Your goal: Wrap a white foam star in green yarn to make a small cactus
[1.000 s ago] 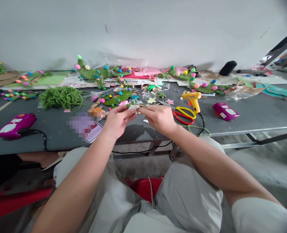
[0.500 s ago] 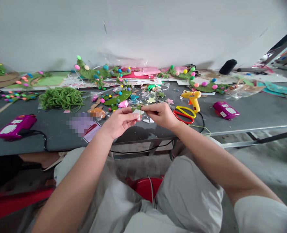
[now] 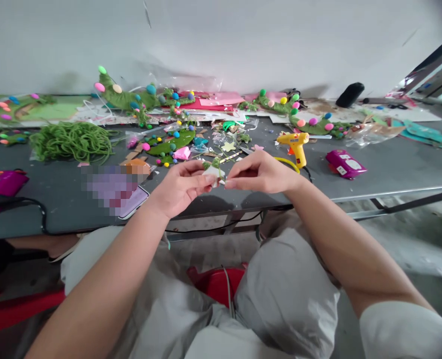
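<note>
My left hand (image 3: 185,187) pinches a small white piece (image 3: 215,172) with green yarn (image 3: 212,163) wound on its upper part. Close beside it, my right hand (image 3: 260,172) has thumb and forefinger pressed together at the piece's lower right edge, where a small white tip shows; what lies between those fingers is too small to name. Beyond the hands are a pale star cutout (image 3: 228,146) and a green leaf-like shape (image 3: 179,143) dotted with pom-poms. Scissors with a yellow handle (image 3: 290,163) lie partly hidden behind my right hand.
A yellow glue gun (image 3: 296,146) stands to the right, near a purple power socket block (image 3: 345,164). To the left lie a green yarn heap (image 3: 73,142), a phone (image 3: 133,202) and another purple block (image 3: 2,188). Yarn-wrapped shapes with pom-poms (image 3: 131,97) line the wall.
My right hand has gone from the green yarn at the top down to the white piece's lower right edge. The view has shifted slightly, and the scissors are now more covered.
</note>
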Demonstrator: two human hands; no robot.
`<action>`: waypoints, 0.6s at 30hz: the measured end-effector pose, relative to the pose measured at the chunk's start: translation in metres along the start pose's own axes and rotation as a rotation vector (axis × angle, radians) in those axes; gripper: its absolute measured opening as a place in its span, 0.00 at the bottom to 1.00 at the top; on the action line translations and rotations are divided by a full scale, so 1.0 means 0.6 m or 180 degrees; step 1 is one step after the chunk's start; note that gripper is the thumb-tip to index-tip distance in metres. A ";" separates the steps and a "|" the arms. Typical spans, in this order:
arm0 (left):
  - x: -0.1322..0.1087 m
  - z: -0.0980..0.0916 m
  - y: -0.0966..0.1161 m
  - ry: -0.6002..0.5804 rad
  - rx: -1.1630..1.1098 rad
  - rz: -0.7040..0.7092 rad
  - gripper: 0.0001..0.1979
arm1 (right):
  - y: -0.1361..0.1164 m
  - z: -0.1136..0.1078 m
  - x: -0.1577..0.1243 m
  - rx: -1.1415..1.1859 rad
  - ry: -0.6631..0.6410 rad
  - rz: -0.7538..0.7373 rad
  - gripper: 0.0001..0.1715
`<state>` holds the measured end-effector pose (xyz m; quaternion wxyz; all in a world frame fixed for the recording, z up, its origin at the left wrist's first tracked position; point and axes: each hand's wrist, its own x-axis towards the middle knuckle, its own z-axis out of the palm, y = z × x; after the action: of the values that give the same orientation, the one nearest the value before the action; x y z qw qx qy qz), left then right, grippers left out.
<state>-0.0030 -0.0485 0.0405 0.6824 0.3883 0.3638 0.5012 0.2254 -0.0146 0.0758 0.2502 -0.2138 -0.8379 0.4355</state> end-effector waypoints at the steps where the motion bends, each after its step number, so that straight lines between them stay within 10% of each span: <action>1: 0.002 0.005 -0.003 0.0117 -0.0032 0.0155 0.15 | 0.000 0.001 0.000 0.0020 -0.0012 0.0034 0.13; 11: 0.034 0.009 -0.035 0.0634 0.1479 0.1131 0.11 | 0.056 0.011 -0.001 -0.0506 0.0613 0.0771 0.12; 18: 0.010 0.011 -0.053 0.0796 0.1815 0.1284 0.10 | 0.066 0.043 0.001 0.0714 0.0833 0.0839 0.28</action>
<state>0.0170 -0.0500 0.0143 0.3845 0.5625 0.4855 0.5478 0.2150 -0.0095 0.0298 0.3200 -0.3471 -0.7093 0.5234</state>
